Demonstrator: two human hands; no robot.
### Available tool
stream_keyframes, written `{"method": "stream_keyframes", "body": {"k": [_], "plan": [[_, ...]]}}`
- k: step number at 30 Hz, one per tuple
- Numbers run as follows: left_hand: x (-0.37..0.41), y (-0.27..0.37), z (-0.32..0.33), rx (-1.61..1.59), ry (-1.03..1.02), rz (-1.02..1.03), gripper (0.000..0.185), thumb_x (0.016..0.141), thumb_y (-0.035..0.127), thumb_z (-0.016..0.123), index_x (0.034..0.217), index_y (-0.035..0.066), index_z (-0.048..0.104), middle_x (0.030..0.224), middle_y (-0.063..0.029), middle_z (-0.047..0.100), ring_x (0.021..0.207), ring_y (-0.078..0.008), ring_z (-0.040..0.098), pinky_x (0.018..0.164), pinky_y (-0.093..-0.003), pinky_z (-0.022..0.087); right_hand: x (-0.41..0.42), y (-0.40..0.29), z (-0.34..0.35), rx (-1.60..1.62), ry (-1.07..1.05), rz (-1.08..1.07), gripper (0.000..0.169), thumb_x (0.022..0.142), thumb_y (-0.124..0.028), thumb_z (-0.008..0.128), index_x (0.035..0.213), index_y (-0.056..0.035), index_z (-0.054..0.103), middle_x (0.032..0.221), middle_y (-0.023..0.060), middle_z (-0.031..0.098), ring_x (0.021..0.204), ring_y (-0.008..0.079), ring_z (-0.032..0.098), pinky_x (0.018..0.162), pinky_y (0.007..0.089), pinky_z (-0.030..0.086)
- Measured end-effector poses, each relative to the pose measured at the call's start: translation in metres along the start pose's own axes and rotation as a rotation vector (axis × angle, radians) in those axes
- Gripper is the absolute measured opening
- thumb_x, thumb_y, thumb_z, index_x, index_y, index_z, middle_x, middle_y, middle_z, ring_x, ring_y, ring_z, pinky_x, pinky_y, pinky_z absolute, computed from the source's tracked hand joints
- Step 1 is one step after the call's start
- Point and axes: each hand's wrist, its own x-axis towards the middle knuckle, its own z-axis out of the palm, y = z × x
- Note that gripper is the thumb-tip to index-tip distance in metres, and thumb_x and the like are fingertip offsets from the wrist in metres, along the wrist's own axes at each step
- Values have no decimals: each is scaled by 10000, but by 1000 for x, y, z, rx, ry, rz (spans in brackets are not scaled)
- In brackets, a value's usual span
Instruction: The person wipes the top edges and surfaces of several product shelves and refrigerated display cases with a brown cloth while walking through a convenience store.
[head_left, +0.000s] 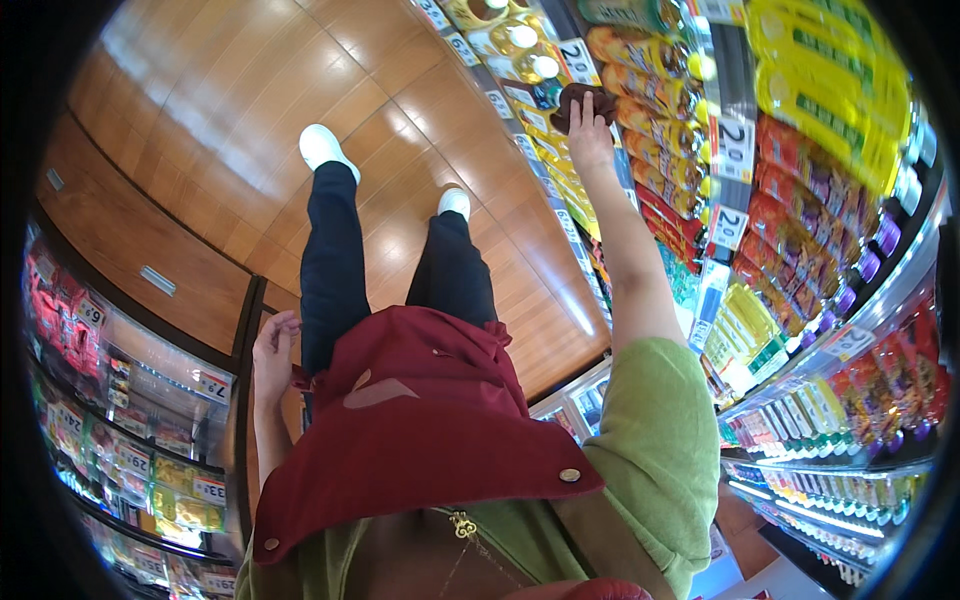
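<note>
My right hand (591, 135) reaches out to the shelf on the right, its fingers on a bunched dark brown cloth (576, 101). The cloth lies against the shelf edge, beside a price tag (579, 61) and near rows of orange-labelled drink bottles (645, 90). My left hand (276, 345) hangs low beside my left thigh, fingers loosely curled, with nothing seen in it. A dark red apron (427, 442) covers my front, over a green top.
Shelves of bottles with price tags (731, 148) line the right side. Packaged goods (71, 322) fill shelves at the left, next to a wooden cabinet panel (150, 255). Shiny brown floor tiles (390, 150) lie under my white shoes.
</note>
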Motion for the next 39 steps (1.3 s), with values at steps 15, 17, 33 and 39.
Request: {"method": "stream_keyframes", "body": {"k": [15, 17, 33, 39], "plan": [[-94, -72, 246, 168, -174, 80, 205, 922, 38, 427, 1069, -14, 561, 930, -89, 626, 856, -135, 586, 788, -253, 467, -188, 59, 157, 214, 49, -17, 503, 808, -87, 458, 1307, -64, 394, 1463, 82, 234, 902, 235, 502, 795, 333, 441], [-104, -77, 250, 184, -143, 45, 204, 922, 39, 427, 1068, -14, 560, 924, -92, 627, 854, -136, 587, 790, -255, 467, -210, 64, 176, 191, 61, 14, 508, 807, -82, 457, 1310, -63, 390, 1463, 87, 234, 894, 233, 501, 801, 333, 441], [-96, -84, 253, 231, -125, -66, 212, 938, 70, 429, 1086, -23, 550, 954, -87, 598, 884, -132, 564, 815, -248, 463, -392, 122, 298, 150, -104, 94, 464, 816, -80, 473, 1278, -118, 471, 1434, -55, 300, 850, 238, 533, 701, 318, 474], [-95, -88, 250, 272, -137, -58, 212, 933, 63, 428, 1081, -22, 554, 941, -89, 610, 872, -137, 579, 806, -249, 468, -445, 123, 335, 268, -207, 319, 511, 775, -49, 516, 1282, -82, 456, 1441, 56, 280, 878, 294, 536, 739, 367, 494]]}}
